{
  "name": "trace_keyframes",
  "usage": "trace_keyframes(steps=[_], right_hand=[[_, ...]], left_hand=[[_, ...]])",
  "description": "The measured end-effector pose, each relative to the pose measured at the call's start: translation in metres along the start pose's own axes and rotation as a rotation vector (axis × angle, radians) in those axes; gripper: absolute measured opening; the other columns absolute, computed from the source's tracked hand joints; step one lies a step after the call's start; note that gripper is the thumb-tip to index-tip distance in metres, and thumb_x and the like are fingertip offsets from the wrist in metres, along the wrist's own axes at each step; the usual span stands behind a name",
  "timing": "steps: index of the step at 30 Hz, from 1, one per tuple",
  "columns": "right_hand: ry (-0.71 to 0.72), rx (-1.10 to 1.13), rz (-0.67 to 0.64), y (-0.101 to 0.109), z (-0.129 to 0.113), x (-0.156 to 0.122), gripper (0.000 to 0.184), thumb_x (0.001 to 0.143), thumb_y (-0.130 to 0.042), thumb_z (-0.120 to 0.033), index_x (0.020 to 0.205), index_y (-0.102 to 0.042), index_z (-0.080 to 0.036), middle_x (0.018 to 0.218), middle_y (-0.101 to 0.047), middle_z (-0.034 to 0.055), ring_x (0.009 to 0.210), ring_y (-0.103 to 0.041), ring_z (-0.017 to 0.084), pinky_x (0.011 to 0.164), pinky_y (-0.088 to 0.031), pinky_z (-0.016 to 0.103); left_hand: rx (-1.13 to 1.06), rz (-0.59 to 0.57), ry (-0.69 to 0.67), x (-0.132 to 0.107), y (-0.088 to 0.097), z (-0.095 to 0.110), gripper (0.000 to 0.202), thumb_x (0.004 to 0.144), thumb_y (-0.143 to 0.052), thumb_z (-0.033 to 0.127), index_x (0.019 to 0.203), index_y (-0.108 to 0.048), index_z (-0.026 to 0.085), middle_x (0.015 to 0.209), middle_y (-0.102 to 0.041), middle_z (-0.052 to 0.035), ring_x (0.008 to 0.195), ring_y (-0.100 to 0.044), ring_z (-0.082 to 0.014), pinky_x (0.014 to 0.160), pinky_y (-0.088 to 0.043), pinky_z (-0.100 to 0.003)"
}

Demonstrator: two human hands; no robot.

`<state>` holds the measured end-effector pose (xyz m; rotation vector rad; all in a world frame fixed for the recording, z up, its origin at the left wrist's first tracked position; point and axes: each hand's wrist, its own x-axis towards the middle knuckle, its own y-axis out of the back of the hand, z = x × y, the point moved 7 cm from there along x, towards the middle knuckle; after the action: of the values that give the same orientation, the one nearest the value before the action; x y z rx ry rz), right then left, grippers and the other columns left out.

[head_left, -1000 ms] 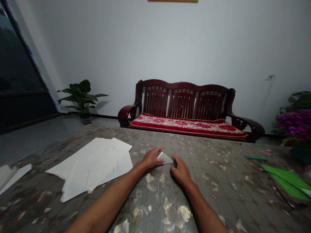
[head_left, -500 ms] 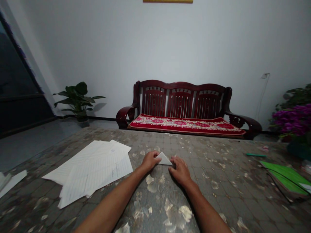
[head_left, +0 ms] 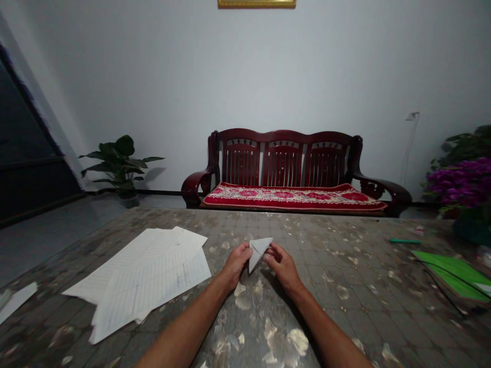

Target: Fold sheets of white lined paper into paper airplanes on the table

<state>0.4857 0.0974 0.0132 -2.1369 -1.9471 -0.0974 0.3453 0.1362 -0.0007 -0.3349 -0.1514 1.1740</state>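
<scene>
A small folded white paper triangle [head_left: 258, 250] is held up off the patterned table [head_left: 337, 286] between both my hands. My left hand [head_left: 236, 263] pinches its left edge with curled fingers. My right hand [head_left: 282, 266] grips its right corner, fingers closed on it. The paper's point hangs down toward the table between the two hands.
A loose pile of lined white sheets [head_left: 146, 276] lies to the left. A green notebook [head_left: 454, 273] and a green pen [head_left: 404, 240] lie at the right. Beyond the table stand a dark wooden bench [head_left: 291, 176] with a red cushion, a potted plant [head_left: 118, 163] and purple flowers [head_left: 462, 186].
The folded paper lay flat under my pressing hands; now both hands have lifted it off the table and tilted it upright.
</scene>
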Motion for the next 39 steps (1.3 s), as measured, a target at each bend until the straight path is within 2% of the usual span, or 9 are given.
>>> trace_keyframes(steps=[5,9,17,22,25,28,31,35,39], right_hand=[[-0.072,0.002,0.038,0.002,-0.001,-0.003,0.056,0.068,-0.075,-0.045,0.117,-0.065,-0.019,0.103,-0.073,0.0085,0.078,-0.068,0.020,0.059,-0.050,0.025],[-0.077,0.015,0.046,0.000,-0.004,-0.004,0.058,0.066,-0.075,-0.046,0.116,-0.066,-0.018,0.101,-0.072,0.0081,0.072,-0.066,0.018,0.048,-0.043,0.021],[-0.074,0.003,0.012,-0.006,-0.003,-0.005,0.043,0.073,-0.064,-0.041,0.110,-0.067,-0.018,0.097,-0.071,0.0056,0.067,-0.061,0.015,0.051,-0.047,0.022],[0.035,-0.193,0.059,-0.006,-0.004,-0.006,0.033,0.075,-0.060,-0.032,0.104,-0.067,-0.017,0.084,-0.071,0.0018,0.063,-0.059,0.015,0.055,-0.046,0.023],[0.076,-0.315,0.078,-0.006,-0.007,-0.007,0.033,0.077,-0.058,-0.032,0.105,-0.067,-0.017,0.082,-0.070,0.0013,0.064,-0.059,0.015,0.059,-0.047,0.025],[0.180,-0.476,0.105,-0.004,-0.016,-0.009,0.030,0.082,-0.054,-0.029,0.107,-0.066,-0.018,0.089,-0.070,0.0029,0.072,-0.061,0.016,0.067,-0.048,0.025],[0.380,-0.670,0.159,-0.005,-0.031,-0.016,0.026,0.086,-0.049,-0.022,0.105,-0.066,-0.019,0.094,-0.068,0.0052,0.084,-0.062,0.017,0.077,-0.048,0.027],[0.637,-0.872,0.114,-0.018,-0.046,-0.029,0.032,0.090,-0.044,-0.014,0.115,-0.062,-0.019,0.091,-0.065,0.0054,0.085,-0.061,0.017,0.078,-0.048,0.026],[0.784,-0.935,0.104,-0.023,-0.055,-0.037,0.038,0.089,-0.043,-0.008,0.121,-0.059,-0.019,0.090,-0.064,0.0052,0.083,-0.060,0.017,0.075,-0.049,0.025]], left_hand=[[-0.038,0.016,0.008,-0.006,-0.008,-0.006,0.090,0.069,-0.077,0.043,0.144,-0.038,0.016,0.094,-0.072,-0.0067,0.072,-0.065,-0.0162,0.064,-0.045,-0.023],[-0.036,0.014,-0.011,-0.009,-0.012,-0.006,0.087,0.072,-0.074,0.040,0.147,-0.036,0.017,0.090,-0.071,-0.0042,0.067,-0.063,-0.0130,0.060,-0.042,-0.021],[-0.080,-0.020,-0.016,-0.010,-0.017,-0.009,0.069,0.068,-0.075,0.037,0.130,-0.052,0.015,0.097,-0.070,-0.0068,0.075,-0.064,-0.0164,0.067,-0.048,-0.025],[-0.023,-0.050,-0.073,-0.011,-0.017,-0.010,0.056,0.075,-0.069,0.038,0.123,-0.054,0.014,0.095,-0.070,-0.0065,0.078,-0.065,-0.0170,0.071,-0.049,-0.025],[0.097,-0.076,-0.117,-0.011,-0.018,-0.009,0.054,0.080,-0.061,0.037,0.128,-0.052,0.015,0.106,-0.068,-0.0079,0.088,-0.065,-0.0190,0.079,-0.050,-0.028],[0.335,-0.074,-0.212,-0.013,-0.019,-0.005,0.060,0.081,-0.058,0.032,0.138,-0.046,0.017,0.128,-0.058,-0.0111,0.112,-0.059,-0.0229,0.098,-0.046,-0.035],[0.677,0.005,-0.356,-0.020,-0.021,0.001,0.076,0.073,-0.064,0.024,0.145,-0.040,0.017,0.141,-0.044,-0.0137,0.132,-0.043,-0.0275,0.113,-0.033,-0.041],[0.969,0.208,-0.500,-0.033,-0.027,0.012,0.075,0.075,-0.062,0.018,0.146,-0.038,0.019,0.141,-0.041,-0.0142,0.134,-0.039,-0.0291,0.114,-0.030,-0.047],[0.985,0.278,-0.580,-0.039,-0.033,0.019,0.072,0.079,-0.057,0.015,0.147,-0.036,0.020,0.134,-0.045,-0.0131,0.129,-0.043,-0.0268,0.112,-0.034,-0.044]])
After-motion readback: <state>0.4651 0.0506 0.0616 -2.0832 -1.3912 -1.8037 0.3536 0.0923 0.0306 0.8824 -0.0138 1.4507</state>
